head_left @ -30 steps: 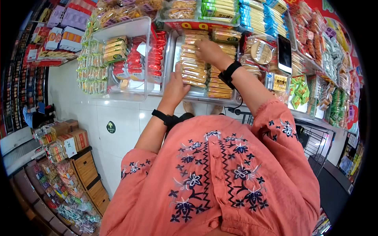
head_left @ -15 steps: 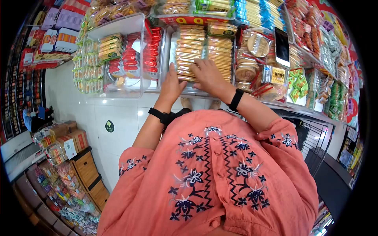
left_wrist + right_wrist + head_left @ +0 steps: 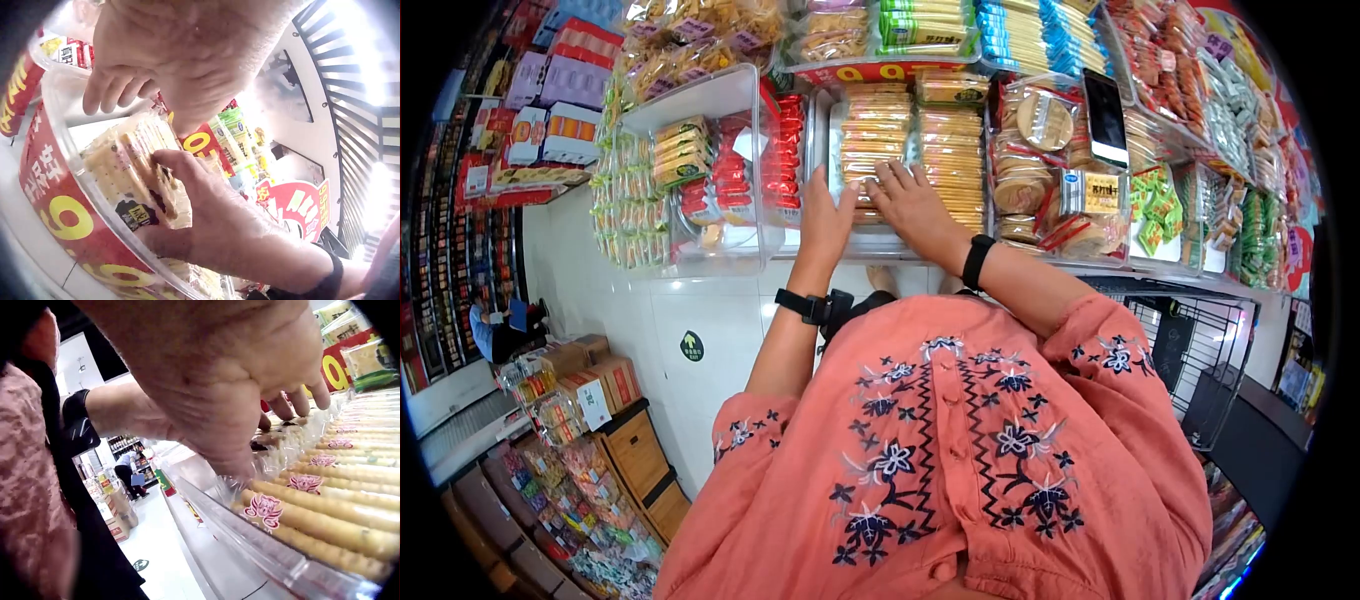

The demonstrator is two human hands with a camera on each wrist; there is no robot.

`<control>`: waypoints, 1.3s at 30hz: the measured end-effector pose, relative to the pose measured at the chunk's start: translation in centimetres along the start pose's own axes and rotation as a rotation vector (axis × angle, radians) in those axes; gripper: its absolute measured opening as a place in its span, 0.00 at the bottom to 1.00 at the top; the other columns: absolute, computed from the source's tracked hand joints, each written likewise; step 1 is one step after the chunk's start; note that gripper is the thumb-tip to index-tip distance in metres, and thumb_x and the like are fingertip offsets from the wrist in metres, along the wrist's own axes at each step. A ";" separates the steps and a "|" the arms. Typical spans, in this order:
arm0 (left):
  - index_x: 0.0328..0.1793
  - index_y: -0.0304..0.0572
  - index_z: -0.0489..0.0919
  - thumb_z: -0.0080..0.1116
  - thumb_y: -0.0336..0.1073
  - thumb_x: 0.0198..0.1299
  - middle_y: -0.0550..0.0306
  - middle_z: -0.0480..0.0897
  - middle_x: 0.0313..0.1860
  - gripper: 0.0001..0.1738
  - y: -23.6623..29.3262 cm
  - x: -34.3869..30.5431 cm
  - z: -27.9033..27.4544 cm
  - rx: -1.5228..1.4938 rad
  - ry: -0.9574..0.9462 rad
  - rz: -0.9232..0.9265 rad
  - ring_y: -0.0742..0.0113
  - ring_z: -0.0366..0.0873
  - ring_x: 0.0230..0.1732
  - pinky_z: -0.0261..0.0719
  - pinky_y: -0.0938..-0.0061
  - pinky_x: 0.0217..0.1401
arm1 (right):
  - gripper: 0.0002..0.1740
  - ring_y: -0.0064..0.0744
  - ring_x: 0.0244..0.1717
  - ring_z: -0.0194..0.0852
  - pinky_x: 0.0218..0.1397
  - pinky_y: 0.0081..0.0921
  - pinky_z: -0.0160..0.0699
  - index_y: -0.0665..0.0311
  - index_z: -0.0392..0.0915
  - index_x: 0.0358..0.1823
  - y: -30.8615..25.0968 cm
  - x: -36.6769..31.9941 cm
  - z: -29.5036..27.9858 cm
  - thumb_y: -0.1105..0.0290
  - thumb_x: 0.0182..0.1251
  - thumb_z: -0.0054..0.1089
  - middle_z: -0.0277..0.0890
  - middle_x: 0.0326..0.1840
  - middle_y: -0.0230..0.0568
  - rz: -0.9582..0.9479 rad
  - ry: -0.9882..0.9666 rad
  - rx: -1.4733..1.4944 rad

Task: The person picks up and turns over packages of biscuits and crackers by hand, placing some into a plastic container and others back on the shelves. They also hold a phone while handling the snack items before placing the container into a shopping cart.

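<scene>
Flat wrapped cracker packs (image 3: 875, 140) stand in a tight row in a clear bin, beside a second row (image 3: 952, 165). My right hand (image 3: 920, 218) lies over the near end of the first row; in the left wrist view this hand (image 3: 215, 209) grips packs (image 3: 122, 172) between thumb and fingers. My left hand (image 3: 827, 228) is upright at the row's left side, fingers extended; in the left wrist view, the left hand (image 3: 181, 50) holds nothing. The right wrist view has my right hand (image 3: 219, 381) beside packs with red print (image 3: 312, 515).
A clear box of red and yellow packs (image 3: 680, 150) is at left. Round biscuits (image 3: 1045, 122) and a phone (image 3: 1106, 118) are at right. Below the bins are the floor (image 3: 735, 320) and a wire cart (image 3: 1200, 330).
My right hand has come from the far part of the row toward its near end, then slightly left. The left hand stays beside the row, slightly shifted.
</scene>
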State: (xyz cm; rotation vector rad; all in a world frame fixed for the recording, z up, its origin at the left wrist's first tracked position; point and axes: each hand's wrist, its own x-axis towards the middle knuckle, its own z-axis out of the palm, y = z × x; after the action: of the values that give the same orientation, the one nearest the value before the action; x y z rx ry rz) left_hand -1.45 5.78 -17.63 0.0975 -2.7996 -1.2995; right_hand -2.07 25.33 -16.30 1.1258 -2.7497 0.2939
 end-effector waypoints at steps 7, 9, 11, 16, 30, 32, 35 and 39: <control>0.76 0.19 0.61 0.54 0.58 0.71 0.16 0.69 0.69 0.46 -1.1 8.4 3.5 -0.073 0.034 -0.017 0.25 0.67 0.71 0.66 0.51 0.75 | 0.28 0.58 0.74 0.62 0.77 0.54 0.59 0.68 0.70 0.68 -0.2 -0.4 0.5 0.71 0.65 0.56 0.65 0.72 0.60 0.025 0.022 -0.010; 0.75 0.19 0.62 0.53 0.59 0.71 0.17 0.70 0.68 0.45 -0.5 9.2 3.8 -0.059 0.013 -0.074 0.26 0.68 0.70 0.67 0.52 0.74 | 0.28 0.58 0.74 0.62 0.77 0.54 0.59 0.68 0.70 0.68 -0.2 -0.5 0.9 0.71 0.65 0.56 0.65 0.72 0.60 0.037 0.026 -0.012; 0.73 0.19 0.65 0.51 0.60 0.71 0.18 0.73 0.66 0.45 1.6 9.4 3.4 -0.112 -0.012 -0.165 0.27 0.70 0.70 0.68 0.52 0.73 | 0.28 0.58 0.74 0.62 0.77 0.54 0.58 0.68 0.70 0.68 -0.2 -0.6 0.9 0.71 0.65 0.55 0.66 0.72 0.59 0.052 0.026 -0.018; 0.75 0.19 0.63 0.51 0.63 0.71 0.21 0.71 0.71 0.48 1.5 10.2 3.4 -0.128 -0.197 -0.267 0.34 0.69 0.74 0.64 0.60 0.77 | 0.28 0.57 0.75 0.61 0.79 0.54 0.55 0.66 0.71 0.69 -0.2 -0.7 0.7 0.70 0.66 0.55 0.65 0.73 0.58 0.088 -0.009 -0.016; 0.79 0.18 0.56 0.50 0.61 0.71 0.23 0.60 0.79 0.50 0.8 13.3 3.6 -0.221 -0.149 -0.214 0.36 0.60 0.80 0.61 0.60 0.80 | 0.32 0.59 0.77 0.58 0.81 0.55 0.52 0.67 0.68 0.71 -0.4 -0.6 0.9 0.72 0.64 0.57 0.63 0.75 0.60 0.111 -0.013 0.001; 0.81 0.24 0.58 0.48 0.64 0.71 0.26 0.64 0.78 0.50 0.6 13.5 3.3 -0.215 -0.103 -0.200 0.38 0.61 0.80 0.59 0.61 0.80 | 0.32 0.59 0.78 0.57 0.81 0.54 0.51 0.68 0.68 0.72 -0.3 -0.6 1.0 0.73 0.64 0.58 0.63 0.75 0.60 0.111 -0.003 0.019; 0.80 0.22 0.57 0.49 0.62 0.71 0.26 0.64 0.78 0.49 -0.4 14.7 4.0 -0.285 -0.056 -0.180 0.39 0.62 0.80 0.60 0.60 0.79 | 0.31 0.58 0.77 0.58 0.81 0.54 0.52 0.67 0.68 0.72 -0.3 -0.9 1.1 0.72 0.65 0.56 0.63 0.75 0.60 0.102 0.009 0.011; 0.79 0.22 0.59 0.47 0.60 0.72 0.25 0.67 0.75 0.46 2.3 15.0 3.4 -0.150 -0.159 -0.154 0.38 0.68 0.76 0.64 0.59 0.77 | 0.29 0.57 0.76 0.59 0.80 0.53 0.54 0.67 0.70 0.70 -0.3 -0.7 0.5 0.71 0.67 0.53 0.63 0.75 0.59 0.109 -0.013 0.011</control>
State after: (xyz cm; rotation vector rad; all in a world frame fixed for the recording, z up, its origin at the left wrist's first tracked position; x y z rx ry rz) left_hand -16.69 8.67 -17.70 0.2159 -2.8607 -1.6148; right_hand -1.40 25.51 -16.91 0.9859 -2.8296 0.3169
